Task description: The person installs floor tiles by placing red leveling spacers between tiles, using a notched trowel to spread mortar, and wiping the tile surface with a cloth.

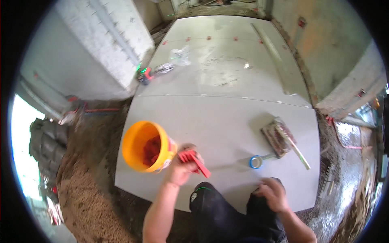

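Observation:
My left hand (183,170) is closed around several red plastic tile-levelling wedges (198,163), which stick out between its fingers. Just left of that hand, a yellow bucket (129,141) stands tilted toward me on the large grey tiles (219,121). More red wedges (152,150) lie inside it. Over my right knee is my right hand (274,194), slightly blurred, its fingers loosely bent and apart with nothing visible in them. A blue-rimmed roll of tape (256,162) lies on the tile ahead of that hand.
A dirty trowel-like block (275,137) with a pale stick (298,153) across it lies to the right. Farther off are a tape measure (144,75), crumpled clear plastic (180,56) and a long straightedge (273,56). Sand (87,194) lies left; bare walls flank the tiles.

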The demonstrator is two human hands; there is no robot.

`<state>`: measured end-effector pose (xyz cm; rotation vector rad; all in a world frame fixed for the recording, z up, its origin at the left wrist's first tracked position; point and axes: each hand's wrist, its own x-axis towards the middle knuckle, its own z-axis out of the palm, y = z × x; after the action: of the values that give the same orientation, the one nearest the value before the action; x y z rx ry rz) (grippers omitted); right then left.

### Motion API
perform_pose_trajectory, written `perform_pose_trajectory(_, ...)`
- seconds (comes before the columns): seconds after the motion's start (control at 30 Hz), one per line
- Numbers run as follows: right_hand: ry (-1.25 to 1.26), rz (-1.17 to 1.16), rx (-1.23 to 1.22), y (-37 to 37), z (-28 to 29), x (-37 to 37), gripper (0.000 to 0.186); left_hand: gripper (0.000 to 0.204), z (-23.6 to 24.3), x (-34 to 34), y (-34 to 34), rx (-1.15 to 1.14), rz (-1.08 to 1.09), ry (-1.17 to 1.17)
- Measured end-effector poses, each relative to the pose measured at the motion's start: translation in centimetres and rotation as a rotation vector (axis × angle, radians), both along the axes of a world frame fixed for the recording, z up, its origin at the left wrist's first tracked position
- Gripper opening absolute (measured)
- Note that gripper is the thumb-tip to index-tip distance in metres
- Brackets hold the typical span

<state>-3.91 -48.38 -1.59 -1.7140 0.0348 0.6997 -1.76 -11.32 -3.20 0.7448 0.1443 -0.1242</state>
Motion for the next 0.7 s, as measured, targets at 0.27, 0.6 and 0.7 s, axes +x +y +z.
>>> perform_pose_trajectory(0.27,0.359,-0.041,0.295,9.0,-5.5,12.1,0.039,0.044,-6.4,8.0,-7.9,0.156,-0.026,0.237)
perform_pose_trajectory(0.6,-0.618,-0.057,-0.763,7.2,-24.1,38.0,0.023,0.064,-22.0,15.2,-6.7,1.658,-0.328,0.341)
perform_pose_trajectory(0.7,-0.7,-0.012,-0.77,8.8,-26.2,39.8,0.021,0.082,-20.1,17.8,-6.1,1.797,-0.317,0.2)
